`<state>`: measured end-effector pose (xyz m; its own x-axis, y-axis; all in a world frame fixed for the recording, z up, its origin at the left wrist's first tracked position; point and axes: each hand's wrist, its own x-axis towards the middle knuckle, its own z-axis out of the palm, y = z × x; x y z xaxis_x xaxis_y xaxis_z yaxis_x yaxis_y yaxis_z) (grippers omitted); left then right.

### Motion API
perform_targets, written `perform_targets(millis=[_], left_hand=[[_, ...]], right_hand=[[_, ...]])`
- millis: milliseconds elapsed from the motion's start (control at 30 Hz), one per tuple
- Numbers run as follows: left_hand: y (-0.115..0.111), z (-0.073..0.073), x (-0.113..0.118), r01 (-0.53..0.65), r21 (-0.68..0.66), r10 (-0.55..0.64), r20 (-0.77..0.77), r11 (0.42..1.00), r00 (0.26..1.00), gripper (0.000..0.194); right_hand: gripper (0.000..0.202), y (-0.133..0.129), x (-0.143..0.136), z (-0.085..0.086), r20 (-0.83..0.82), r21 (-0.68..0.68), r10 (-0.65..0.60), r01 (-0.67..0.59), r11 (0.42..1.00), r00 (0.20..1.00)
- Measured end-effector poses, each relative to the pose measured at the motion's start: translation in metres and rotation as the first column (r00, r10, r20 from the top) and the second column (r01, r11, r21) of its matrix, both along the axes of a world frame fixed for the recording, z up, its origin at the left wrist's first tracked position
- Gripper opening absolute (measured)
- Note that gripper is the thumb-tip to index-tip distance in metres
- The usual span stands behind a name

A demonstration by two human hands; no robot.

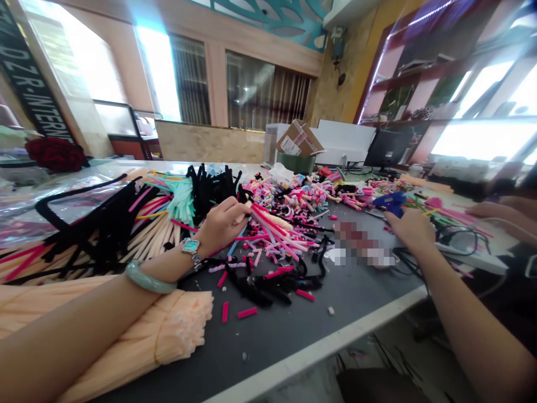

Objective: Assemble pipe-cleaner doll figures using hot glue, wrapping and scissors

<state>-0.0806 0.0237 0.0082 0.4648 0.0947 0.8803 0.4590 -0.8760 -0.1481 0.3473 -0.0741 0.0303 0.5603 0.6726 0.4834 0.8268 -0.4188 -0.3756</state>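
My left hand (pixel 224 224), wearing a watch and a jade bangle, is closed in a pinch at the edge of the pile. Between its fingertips is a small pipe-cleaner piece with a dark top, partly hidden by the fingers. Pink pipe cleaners (pixel 272 223) lie just beyond those fingertips. On the right, my right hand (pixel 413 229) is wrapped around a blue glue gun (pixel 390 202), held above the table with its nozzle toward the left. Black pipe cleaners (pixel 260 288) and short pink pieces (pixel 247 313) lie on the grey tabletop nearer me.
A peach pipe-cleaner bundle (pixel 180 330) lies under my left forearm. Black, mint and peach stems stand behind it. Many small colourful pieces (pixel 306 193) are heaped mid-table. Cables (pixel 448 238) run at right, near another person's hand (pixel 503 210). A cardboard box (pixel 300 138) and monitor (pixel 385 148) stand behind.
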Motion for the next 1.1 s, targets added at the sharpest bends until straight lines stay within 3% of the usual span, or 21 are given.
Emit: perform_targets(millis=[100,200,333,433,567,700,900,1000,1100], left_hand=[[-0.004,-0.001,0.002,0.022,0.012,-0.022,-0.006,1.0,1.0,0.011],[-0.005,-0.002,0.003,0.032,0.014,-0.032,-0.01,0.999,0.999,0.011],[-0.003,-0.005,0.004,0.009,0.0,-0.009,0.016,1.0,1.0,0.01],[-0.001,-0.007,0.006,0.017,0.002,-0.017,0.039,1.0,0.999,0.011],[-0.003,-0.007,0.009,0.037,0.016,-0.038,0.043,0.999,0.998,0.012],[-0.008,-0.005,0.01,0.042,0.018,-0.042,0.017,0.999,0.999,0.011],[-0.012,-0.007,0.011,0.092,0.037,-0.09,-0.06,0.995,0.994,0.011],[-0.014,-0.006,0.012,0.146,0.068,-0.138,-0.115,0.987,0.984,0.013],[-0.017,-0.005,0.014,0.19,0.084,-0.177,-0.146,0.978,0.973,0.015]], right_hand=[[0.031,-0.007,-0.018,0.012,-0.115,0.079,-0.02,0.029,0.996,0.993],[0.03,-0.011,-0.036,0.016,-0.292,0.206,0.063,-0.002,0.978,0.954],[0.027,-0.014,-0.052,0.009,-0.468,0.397,0.225,-0.024,0.918,0.855],[0.027,-0.018,-0.061,0.003,-0.529,0.474,0.31,-0.028,0.88,0.79],[0.029,-0.028,-0.074,-0.001,-0.635,0.548,0.434,-0.023,0.836,0.639],[0.025,-0.039,-0.087,-0.002,-0.667,0.56,0.492,-0.058,0.826,0.56],[0.03,-0.054,-0.1,0.002,-0.608,0.48,0.45,-0.148,0.864,0.654],[0.033,-0.064,-0.111,0.004,-0.628,0.392,0.458,-0.253,0.884,0.628],[0.036,-0.074,-0.126,0.003,-0.608,0.323,0.517,-0.407,0.854,0.602]])
